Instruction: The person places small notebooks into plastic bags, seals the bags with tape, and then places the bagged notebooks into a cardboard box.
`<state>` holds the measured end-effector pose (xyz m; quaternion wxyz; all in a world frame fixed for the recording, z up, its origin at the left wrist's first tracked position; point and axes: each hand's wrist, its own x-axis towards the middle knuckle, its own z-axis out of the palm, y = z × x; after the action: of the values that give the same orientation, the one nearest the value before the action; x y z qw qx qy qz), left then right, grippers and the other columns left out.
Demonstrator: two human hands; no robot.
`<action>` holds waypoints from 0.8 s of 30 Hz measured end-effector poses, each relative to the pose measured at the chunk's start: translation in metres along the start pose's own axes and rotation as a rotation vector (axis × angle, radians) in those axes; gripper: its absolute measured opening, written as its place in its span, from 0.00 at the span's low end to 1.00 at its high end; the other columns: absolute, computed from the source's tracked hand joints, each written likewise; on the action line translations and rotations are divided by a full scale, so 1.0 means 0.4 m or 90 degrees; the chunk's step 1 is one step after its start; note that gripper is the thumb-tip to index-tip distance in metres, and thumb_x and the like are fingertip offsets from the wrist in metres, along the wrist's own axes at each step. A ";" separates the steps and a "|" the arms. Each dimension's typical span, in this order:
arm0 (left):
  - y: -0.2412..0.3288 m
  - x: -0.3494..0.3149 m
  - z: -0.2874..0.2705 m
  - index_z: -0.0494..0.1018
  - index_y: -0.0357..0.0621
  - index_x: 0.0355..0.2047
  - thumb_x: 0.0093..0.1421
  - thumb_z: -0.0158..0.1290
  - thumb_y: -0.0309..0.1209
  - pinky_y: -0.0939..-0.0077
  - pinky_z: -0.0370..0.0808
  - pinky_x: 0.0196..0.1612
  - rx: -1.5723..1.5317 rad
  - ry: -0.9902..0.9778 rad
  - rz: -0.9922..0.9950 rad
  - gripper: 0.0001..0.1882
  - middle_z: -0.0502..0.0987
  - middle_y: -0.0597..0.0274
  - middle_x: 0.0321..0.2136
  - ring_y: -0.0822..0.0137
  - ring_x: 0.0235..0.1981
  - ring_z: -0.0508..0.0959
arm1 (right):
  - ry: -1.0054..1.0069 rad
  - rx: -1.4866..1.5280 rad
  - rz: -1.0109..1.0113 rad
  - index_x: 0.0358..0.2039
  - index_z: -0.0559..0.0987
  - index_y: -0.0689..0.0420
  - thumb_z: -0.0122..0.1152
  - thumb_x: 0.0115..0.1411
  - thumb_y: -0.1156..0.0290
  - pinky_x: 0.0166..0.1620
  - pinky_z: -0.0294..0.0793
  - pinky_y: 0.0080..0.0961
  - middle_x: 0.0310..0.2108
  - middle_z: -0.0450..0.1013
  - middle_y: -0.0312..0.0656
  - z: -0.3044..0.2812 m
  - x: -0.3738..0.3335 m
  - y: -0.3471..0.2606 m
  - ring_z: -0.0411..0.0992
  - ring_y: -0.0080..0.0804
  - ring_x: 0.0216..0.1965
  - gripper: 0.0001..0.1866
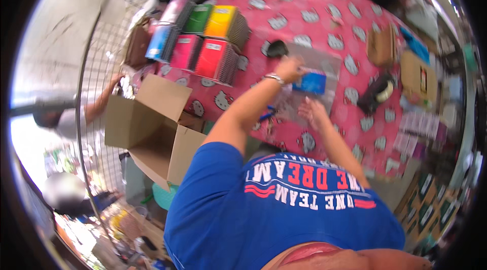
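Note:
A blue rectangular card or packet (310, 83) lies on a clear plastic sheet or bag (326, 62) on the table. My left hand (289, 69) reaches over from the left, its fingers closed together by the card's upper left corner. What they pinch is too small to make out. Just below the card, my right hand (313, 113) is open over the plastic, fingers apart and holding nothing I can see. A small dark round object (277, 48) sits beside the left hand. Something blue and slim (268, 113) lies under the left forearm.
Stacks of spiral notebooks (218, 59) stand at the left on the pink patterned tablecloth (309, 15). An open cardboard box (152, 140) is by my left arm. At right are a black pouch-like item (376, 92) and brown packages (381, 47). Beyond a wire grid (101, 87) is another person.

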<state>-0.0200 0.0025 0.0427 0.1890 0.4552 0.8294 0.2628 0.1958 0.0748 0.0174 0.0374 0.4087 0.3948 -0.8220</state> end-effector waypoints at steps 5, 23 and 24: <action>0.108 0.079 -0.011 0.80 0.37 0.33 0.55 0.38 0.70 0.58 0.70 0.49 0.025 -0.254 -0.101 0.43 0.78 0.44 0.37 0.48 0.44 0.77 | 0.050 0.252 0.010 0.63 0.51 0.58 0.57 0.56 0.44 0.61 0.54 0.49 0.58 0.54 0.53 0.069 -0.017 -0.085 0.56 0.46 0.59 0.45; 0.050 -0.313 -0.027 0.75 0.39 0.34 0.64 0.42 0.50 0.75 0.71 0.27 -0.646 -0.052 -0.344 0.25 0.75 0.65 0.26 0.71 0.24 0.73 | -0.083 -0.245 -0.010 0.58 0.64 0.62 0.42 0.65 0.45 0.42 0.72 0.26 0.38 0.70 0.41 0.037 -0.160 -0.228 0.69 0.28 0.38 0.33; 0.024 -0.314 -0.008 0.74 0.39 0.39 0.65 0.43 0.44 0.76 0.72 0.28 -0.784 -0.051 -0.331 0.20 0.75 0.68 0.29 0.71 0.25 0.73 | -0.081 -0.247 -0.009 0.58 0.64 0.62 0.42 0.65 0.45 0.42 0.72 0.26 0.38 0.70 0.41 0.013 -0.148 -0.233 0.69 0.28 0.38 0.33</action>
<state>0.0490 -0.1014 0.0602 0.5022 0.0593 0.6032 0.6168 0.1960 0.1198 0.1184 0.1344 0.3379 0.5456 -0.7551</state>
